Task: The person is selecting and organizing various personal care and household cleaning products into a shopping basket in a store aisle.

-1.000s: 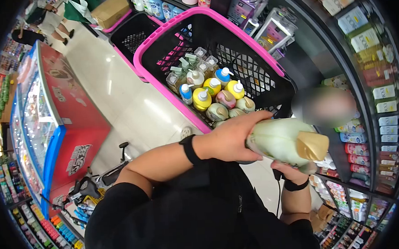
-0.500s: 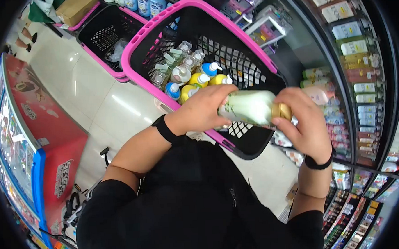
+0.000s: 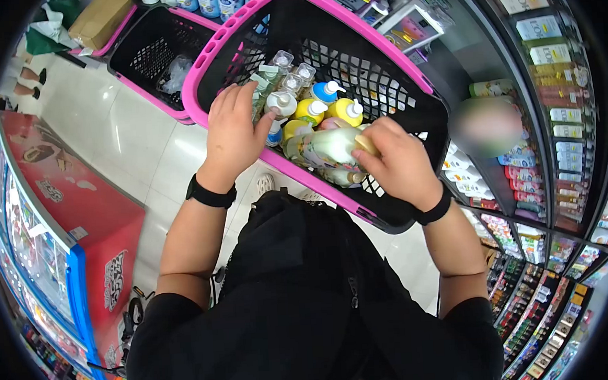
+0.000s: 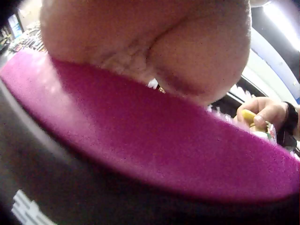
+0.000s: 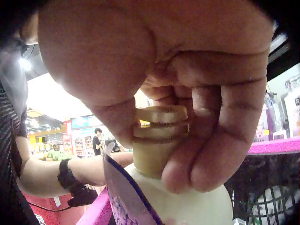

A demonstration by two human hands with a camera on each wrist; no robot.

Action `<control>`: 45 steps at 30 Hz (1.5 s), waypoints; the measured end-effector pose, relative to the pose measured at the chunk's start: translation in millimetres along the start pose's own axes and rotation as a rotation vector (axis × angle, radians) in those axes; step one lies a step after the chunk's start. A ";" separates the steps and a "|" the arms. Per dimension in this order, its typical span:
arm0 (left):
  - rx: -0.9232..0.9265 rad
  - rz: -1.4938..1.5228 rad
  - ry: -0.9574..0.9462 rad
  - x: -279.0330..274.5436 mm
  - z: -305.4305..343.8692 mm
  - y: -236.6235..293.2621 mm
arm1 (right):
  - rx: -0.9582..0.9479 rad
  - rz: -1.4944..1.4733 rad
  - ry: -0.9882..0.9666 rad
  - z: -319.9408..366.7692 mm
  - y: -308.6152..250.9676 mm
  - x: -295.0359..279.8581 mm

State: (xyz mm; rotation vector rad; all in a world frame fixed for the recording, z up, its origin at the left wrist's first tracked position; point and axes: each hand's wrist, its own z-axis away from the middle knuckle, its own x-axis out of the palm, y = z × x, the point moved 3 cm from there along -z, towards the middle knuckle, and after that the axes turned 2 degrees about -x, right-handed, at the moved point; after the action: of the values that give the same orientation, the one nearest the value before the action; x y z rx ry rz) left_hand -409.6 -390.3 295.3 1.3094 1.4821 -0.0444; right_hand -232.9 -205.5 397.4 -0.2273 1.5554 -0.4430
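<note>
Shelves of boxed and bottled toiletries (image 3: 554,108) curve down the right of a shop aisle, with a pale tiled floor (image 3: 129,137) and a red-and-blue chest freezer (image 3: 71,216) on the left. In front of the person stands a black mesh shopping basket with a bright pink rim (image 3: 200,78), its near-left part packed with upright pump bottles in yellow, blue and white (image 3: 311,110). Half a second ago both hands gripped the pale green plastic bottle with the gold cap (image 3: 322,148) above the basket's near edge. Since then the left hand (image 3: 235,128) has let go and moved to the near-left edge of the rim, where it lies with fingers spread and fairly straight over the bottle tops, holding nothing. The right hand (image 3: 399,161) alone now carries the green bottle, its fingers and thumb curled round the gold cap (image 5: 157,136). The bottle has come lower and sits inside the rim's outline, just over the packed bottles — so, as I judge it, the carrying has passed to one hand and the lowering is far along. It lies almost on its side: the long axis runs across the basket, with the cap end towards the person's right and the base towards the pump bottles on the left. Whether the base already touches them I cannot tell.
</note>
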 end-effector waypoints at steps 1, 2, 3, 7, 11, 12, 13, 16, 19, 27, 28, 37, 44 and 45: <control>-0.014 -0.034 0.052 -1.8 0.6 -3.4 | -0.028 0.010 0.012 0.4 3.7 9.4; 0.018 -0.084 0.086 -0.9 2.0 1.8 | -0.016 0.029 -0.012 1.2 6.7 17.5; 0.010 -0.092 0.099 -0.4 4.1 4.2 | -0.003 0.048 -0.032 1.4 9.4 24.2; 0.005 -0.111 0.121 3.6 4.4 5.3 | 0.024 0.075 -0.123 1.9 25.7 46.9; 0.024 -0.108 0.076 3.8 5.2 3.9 | 0.047 0.060 -0.160 0.3 32.8 60.0; 0.034 -0.108 0.069 3.5 4.6 3.9 | 0.049 0.052 -0.158 -1.2 33.7 61.7; 0.035 -0.111 0.073 3.5 4.1 3.9 | 0.050 0.059 -0.178 -2.8 33.6 64.2; 0.044 -0.114 0.085 5.6 3.0 5.5 | 0.020 0.062 -0.189 -5.9 34.4 73.7; 0.044 -0.118 0.084 6.9 3.6 5.5 | -0.007 0.046 -0.159 -7.4 33.1 74.5; 0.083 -0.163 0.012 10.4 3.4 3.9 | -0.077 -0.004 -0.207 17.8 43.5 96.7; 0.101 -0.143 0.009 13.7 4.8 0.8 | 0.009 0.000 -0.302 18.1 37.5 90.8; 0.067 -0.214 -0.092 16.6 7.4 -1.8 | 0.004 0.007 -0.163 -6.1 41.9 82.7; 0.067 -0.229 -0.079 16.2 7.6 -3.3 | 0.031 -0.066 -0.234 0.8 34.7 103.7; 0.059 -0.224 -0.085 16.4 7.9 -4.6 | 0.037 -0.082 -0.234 2.8 33.4 101.9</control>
State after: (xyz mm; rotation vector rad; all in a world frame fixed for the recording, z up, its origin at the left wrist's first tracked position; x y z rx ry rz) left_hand -404.1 -386.0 277.9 1.1680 1.5579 -0.2879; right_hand -230.0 -217.7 290.9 -0.3044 1.3116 -0.4909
